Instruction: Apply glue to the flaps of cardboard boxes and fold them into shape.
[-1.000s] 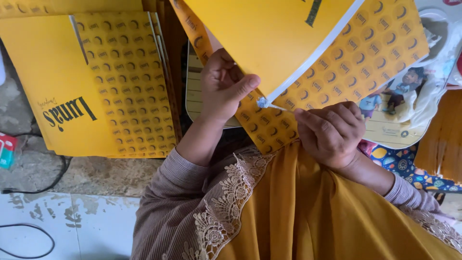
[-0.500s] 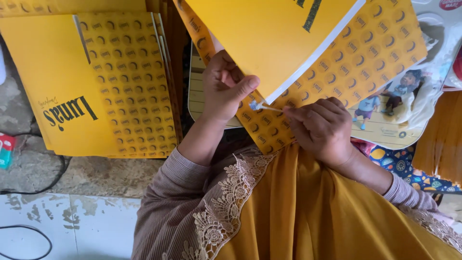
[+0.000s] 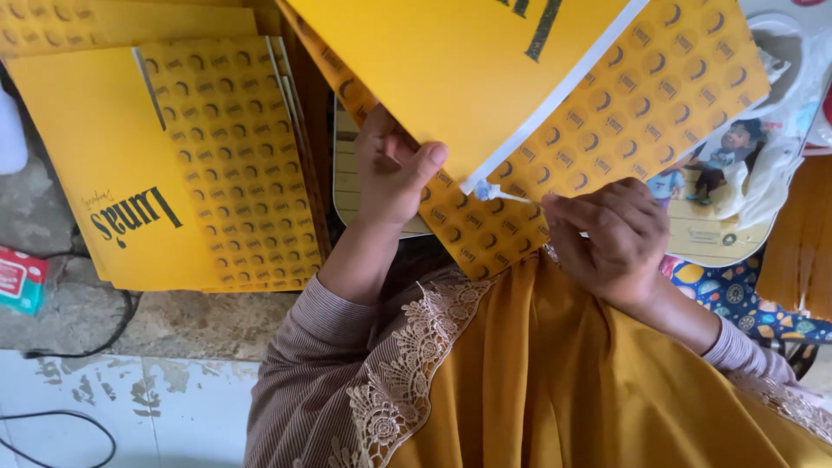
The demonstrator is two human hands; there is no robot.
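My left hand (image 3: 394,169) grips the lower corner of a yellow cardboard sheet (image 3: 485,69), thumb on top. The sheet has a patterned flap (image 3: 641,121) and a white adhesive strip (image 3: 563,95) along the fold. My right hand (image 3: 611,234) pinches the loose end of the strip's white liner (image 3: 498,192), which sticks out at the sheet's corner. Both hands sit close together above my mustard-yellow garment (image 3: 555,381).
A stack of flat yellow sheets (image 3: 165,165) with patterned flaps lies at the left on a rough floor. A black cable (image 3: 78,347) runs at the lower left beside a small red and teal packet (image 3: 19,279). Printed colourful packaging (image 3: 719,173) lies at the right.
My right hand has moved to the sheet's corner and taken hold of the white liner end, pulling it a little way off. My left hand keeps its grip.
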